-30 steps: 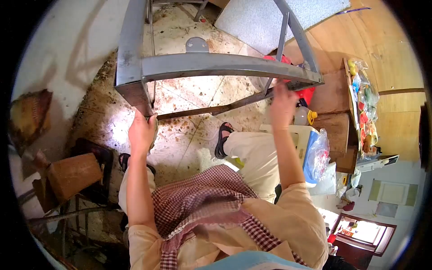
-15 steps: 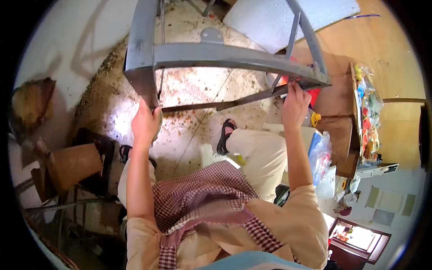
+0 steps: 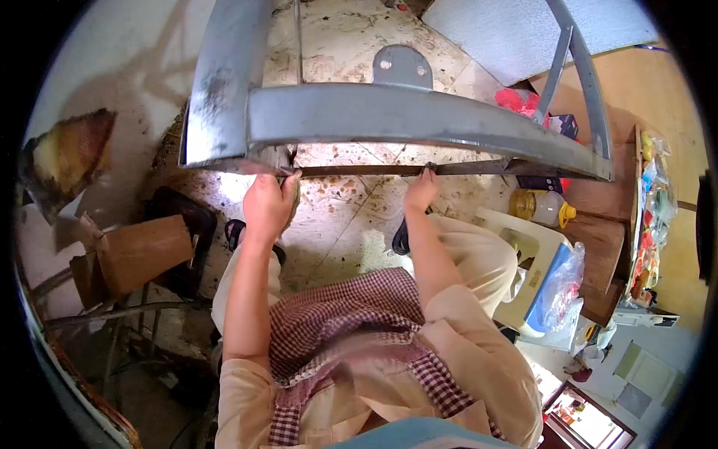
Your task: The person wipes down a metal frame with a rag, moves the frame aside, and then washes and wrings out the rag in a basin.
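A grey metal frame (image 3: 374,116), scuffed and stained, spans the upper part of the view, with a two-holed tab on its top bar. My left hand (image 3: 267,209) is closed on the frame's lower left corner, thumb along the edge; some fingers are hidden. Nearer the middle, my right hand (image 3: 421,194) grips the frame's thin lower bar (image 3: 359,170) with its fingertips. A small dark bit shows at those fingertips, too small to name.
A torn cardboard box (image 3: 146,254) lies at the left. To the right are a yellow-capped bottle (image 3: 538,207), a white plastic container (image 3: 523,262) and brown cardboard (image 3: 594,251). A white panel (image 3: 538,37) leans behind. The floor (image 3: 340,213) is dirty.
My right hand has moved left along the lower bar, from the frame's right corner to nearer the middle. The frame looks closer and lower. My left hand stays at the left corner.
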`<state>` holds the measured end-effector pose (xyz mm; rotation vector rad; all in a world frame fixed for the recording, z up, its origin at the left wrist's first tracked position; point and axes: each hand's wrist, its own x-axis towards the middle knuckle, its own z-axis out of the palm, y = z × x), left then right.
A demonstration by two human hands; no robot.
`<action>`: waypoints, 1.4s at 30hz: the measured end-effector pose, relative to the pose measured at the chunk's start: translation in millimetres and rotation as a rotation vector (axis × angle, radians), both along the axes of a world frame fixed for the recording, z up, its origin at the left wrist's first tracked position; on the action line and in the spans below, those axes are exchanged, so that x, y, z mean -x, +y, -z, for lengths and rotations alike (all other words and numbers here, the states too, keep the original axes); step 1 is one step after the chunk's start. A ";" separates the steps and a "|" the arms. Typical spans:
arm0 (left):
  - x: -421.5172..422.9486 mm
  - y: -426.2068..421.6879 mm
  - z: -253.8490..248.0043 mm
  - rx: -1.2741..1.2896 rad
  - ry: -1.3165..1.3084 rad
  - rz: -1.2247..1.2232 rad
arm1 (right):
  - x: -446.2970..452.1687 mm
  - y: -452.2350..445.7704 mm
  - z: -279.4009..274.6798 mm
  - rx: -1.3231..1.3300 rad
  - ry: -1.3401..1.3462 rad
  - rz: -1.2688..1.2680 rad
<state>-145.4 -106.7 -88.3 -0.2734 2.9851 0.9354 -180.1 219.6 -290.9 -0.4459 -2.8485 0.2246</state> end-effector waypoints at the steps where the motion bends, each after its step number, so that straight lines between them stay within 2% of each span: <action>1: 0.6 -0.3 4.3 0.006 0.041 0.002 | 6.9 -16.5 5.3 0.196 0.091 0.194; 4: 1.3 0.6 4.9 0.070 0.018 0.012 | 4.7 -32.8 -12.2 0.260 0.160 0.177; 5: 2.0 2.3 0.4 0.057 0.045 0.011 | 0.6 -33.5 -33.4 0.353 0.046 0.083; 8: 1.3 1.6 3.6 0.092 0.033 0.021 | -16.1 -53.7 -39.8 0.366 0.025 -0.335; 9: 0.7 0.6 9.8 0.085 0.030 0.014 | -13.6 -51.0 -35.5 0.312 0.164 -0.399; 11: 3.1 -2.1 12.6 0.082 0.026 0.012 | 7.1 -16.8 -12.4 0.509 0.235 -0.158; 13: 2.7 1.7 9.5 0.077 0.014 0.002 | 11.4 -16.5 -7.5 0.490 0.343 0.216; 15: 2.8 1.4 14.8 0.085 0.146 0.014 | -0.7 -46.1 30.2 0.789 0.322 -0.049; 16: 1.8 1.0 16.3 0.089 0.210 0.024 | -6.2 -77.3 35.3 0.969 0.157 -0.069; 17: 1.9 1.2 9.8 0.059 0.125 0.020 | -11.6 -109.0 39.3 1.126 -0.021 -0.065; 19: 3.6 2.2 8.5 0.013 0.119 0.011 | -8.1 -147.1 4.9 1.226 -0.274 -0.018; 20: 2.9 2.4 7.8 -0.009 0.111 0.010 | -5.0 -153.4 -13.8 1.157 -0.193 -0.090; 21: 4.0 4.1 -1.5 -0.008 -0.002 0.004 | 2.9 -136.2 -13.2 0.716 -0.134 -0.372; 22: 2.9 3.7 1.2 -0.006 0.025 0.011 | 10.8 -118.9 -12.4 0.234 0.028 -0.543; 23: 2.3 3.9 5.6 -0.007 0.053 0.015 | 11.7 -94.6 -50.0 0.410 0.042 -0.514; 25: 2.2 3.8 7.6 0.020 0.072 0.044 | 20.4 -30.5 -33.8 0.011 -0.037 -0.324; 26: 1.8 4.0 8.7 0.026 0.062 0.036 | 22.4 -12.4 -45.9 -0.020 -0.053 -0.137; 28: 1.7 4.3 9.4 0.047 0.043 0.029 | 15.2 15.0 1.4 0.052 0.200 -0.025; 29: 1.2 4.9 8.4 0.042 0.029 0.023 | 15.3 0.2 15.8 0.587 0.214 0.138; 31: 2.0 5.1 5.8 0.043 0.006 0.001 | 10.8 -79.4 1.8 1.331 0.138 0.273; 33: 0.0 3.7 1.2 0.032 -0.035 0.007 | -10.3 -152.7 -16.3 1.132 -0.004 -0.037; 34: 3.0 2.8 -2.7 0.027 -0.043 0.013 | -9.7 -168.1 -11.2 0.719 -0.035 -0.313; 35: 6.4 1.7 -6.9 0.036 -0.210 0.026 | -4.7 -163.8 -15.3 0.554 -0.026 -0.398; 37: 4.2 4.2 -8.3 -0.003 -0.116 0.020 | 1.7 -128.7 -29.0 0.210 -0.023 -0.554; 39: 3.9 5.1 -4.0 -0.026 -0.062 -0.002 | 11.1 -70.0 -30.5 0.152 0.061 -0.343; 40: 4.3 5.4 -0.2 -0.025 -0.058 -0.011 | 20.5 -36.6 -21.5 0.002 -0.104 -0.187; 42: 2.2 6.3 6.1 0.011 -0.077 0.001 | 14.9 -39.1 -12.1 0.516 0.000 -0.054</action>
